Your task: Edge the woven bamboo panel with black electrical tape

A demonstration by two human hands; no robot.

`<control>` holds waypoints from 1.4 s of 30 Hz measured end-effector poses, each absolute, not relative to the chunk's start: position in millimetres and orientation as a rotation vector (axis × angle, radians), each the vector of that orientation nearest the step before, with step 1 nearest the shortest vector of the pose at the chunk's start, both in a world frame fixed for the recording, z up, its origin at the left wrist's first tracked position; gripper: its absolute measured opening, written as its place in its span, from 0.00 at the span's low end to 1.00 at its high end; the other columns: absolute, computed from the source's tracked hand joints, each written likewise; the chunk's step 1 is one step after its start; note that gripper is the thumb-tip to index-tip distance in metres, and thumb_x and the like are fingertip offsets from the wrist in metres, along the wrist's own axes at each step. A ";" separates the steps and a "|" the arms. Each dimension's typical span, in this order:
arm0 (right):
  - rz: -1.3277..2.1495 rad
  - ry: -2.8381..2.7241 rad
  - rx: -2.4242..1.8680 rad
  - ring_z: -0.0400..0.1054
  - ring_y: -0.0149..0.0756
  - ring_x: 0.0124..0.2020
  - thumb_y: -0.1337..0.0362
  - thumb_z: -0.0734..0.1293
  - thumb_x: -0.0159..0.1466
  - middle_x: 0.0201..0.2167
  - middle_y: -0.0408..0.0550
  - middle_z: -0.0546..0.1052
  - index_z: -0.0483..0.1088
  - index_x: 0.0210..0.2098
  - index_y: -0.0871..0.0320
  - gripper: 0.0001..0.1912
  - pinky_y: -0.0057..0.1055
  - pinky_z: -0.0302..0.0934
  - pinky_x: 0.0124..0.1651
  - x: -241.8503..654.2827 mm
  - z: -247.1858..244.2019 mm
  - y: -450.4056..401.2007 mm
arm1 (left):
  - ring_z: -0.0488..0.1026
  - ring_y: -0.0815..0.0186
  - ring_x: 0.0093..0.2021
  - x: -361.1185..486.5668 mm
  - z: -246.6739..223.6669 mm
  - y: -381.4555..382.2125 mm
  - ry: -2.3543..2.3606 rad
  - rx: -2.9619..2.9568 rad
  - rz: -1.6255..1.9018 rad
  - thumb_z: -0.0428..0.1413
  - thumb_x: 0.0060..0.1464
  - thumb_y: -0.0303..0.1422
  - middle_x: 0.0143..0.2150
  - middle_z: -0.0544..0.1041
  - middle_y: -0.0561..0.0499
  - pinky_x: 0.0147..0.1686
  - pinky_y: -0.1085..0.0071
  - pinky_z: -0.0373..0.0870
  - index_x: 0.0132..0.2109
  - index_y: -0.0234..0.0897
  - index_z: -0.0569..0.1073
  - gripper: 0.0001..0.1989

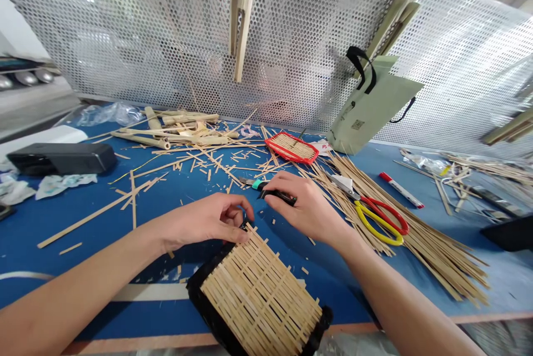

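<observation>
My right hand [303, 206] is shut on a utility knife [266, 192] with a teal and black body, its blade pointing left. My left hand [208, 222] is curled at the upper corner of a woven bamboo panel [258, 289] held in a black frame, at the near table edge. A small dark object sits inside the curl of those fingers, too hidden to name. Loose bamboo strips and offcuts [216, 161] lie scattered just beyond both hands.
Red-and-yellow scissors [377, 220] rest on a large fan of bamboo strips [437, 250] to the right. Beyond lie a small red-edged woven piece [291, 148], a marker [400, 189], a black case [62, 158], a pale green bag [375, 106] and a perforated metal screen [166, 39].
</observation>
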State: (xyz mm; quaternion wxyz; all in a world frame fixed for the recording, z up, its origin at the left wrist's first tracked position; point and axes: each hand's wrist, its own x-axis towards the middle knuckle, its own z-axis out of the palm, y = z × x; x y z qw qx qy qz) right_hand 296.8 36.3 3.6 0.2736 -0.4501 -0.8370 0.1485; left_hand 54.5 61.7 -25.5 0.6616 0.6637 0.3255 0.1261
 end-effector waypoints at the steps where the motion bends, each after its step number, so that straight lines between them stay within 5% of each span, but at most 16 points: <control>1: 0.411 -2.264 -1.194 0.73 0.37 0.43 0.66 0.66 0.71 0.42 0.49 0.79 0.78 0.42 0.57 0.07 0.36 0.65 0.49 296.6 3.7 35.9 | 0.60 0.70 0.29 54.2 -25.5 61.7 0.737 1.478 0.298 0.71 0.51 0.40 0.28 0.66 0.61 0.31 0.71 0.54 0.46 0.39 0.74 0.20; 8: 0.442 -2.354 -1.082 0.73 0.38 0.44 0.67 0.66 0.71 0.42 0.48 0.77 0.77 0.45 0.54 0.07 0.36 0.67 0.49 295.2 0.6 33.4 | 0.70 0.67 0.32 57.9 -23.4 61.7 0.834 1.320 0.471 0.72 0.46 0.38 0.28 0.76 0.57 0.37 0.70 0.61 0.41 0.38 0.72 0.20; 14: 0.420 -2.294 -1.057 0.73 0.39 0.45 0.67 0.67 0.71 0.43 0.49 0.78 0.77 0.44 0.54 0.07 0.38 0.68 0.50 293.8 -2.0 34.7 | 0.68 0.69 0.31 60.3 -22.9 58.5 0.894 1.105 0.505 0.77 0.38 0.39 0.27 0.73 0.58 0.32 0.73 0.58 0.39 0.37 0.74 0.24; 22: 0.364 -2.268 -0.997 0.72 0.38 0.46 0.67 0.67 0.71 0.44 0.49 0.77 0.77 0.46 0.54 0.08 0.37 0.68 0.51 292.0 -1.7 31.7 | 0.76 0.67 0.38 61.5 -26.6 55.4 0.760 0.931 0.614 0.76 0.46 0.36 0.35 0.79 0.55 0.41 0.73 0.68 0.49 0.39 0.76 0.25; 42: 0.568 -2.069 -1.030 0.73 0.36 0.44 0.69 0.67 0.69 0.42 0.48 0.78 0.79 0.44 0.55 0.08 0.36 0.67 0.49 288.0 -2.6 30.6 | 0.80 0.62 0.41 62.6 -22.4 54.9 0.806 0.956 0.745 0.75 0.45 0.34 0.39 0.83 0.48 0.44 0.68 0.76 0.47 0.38 0.82 0.21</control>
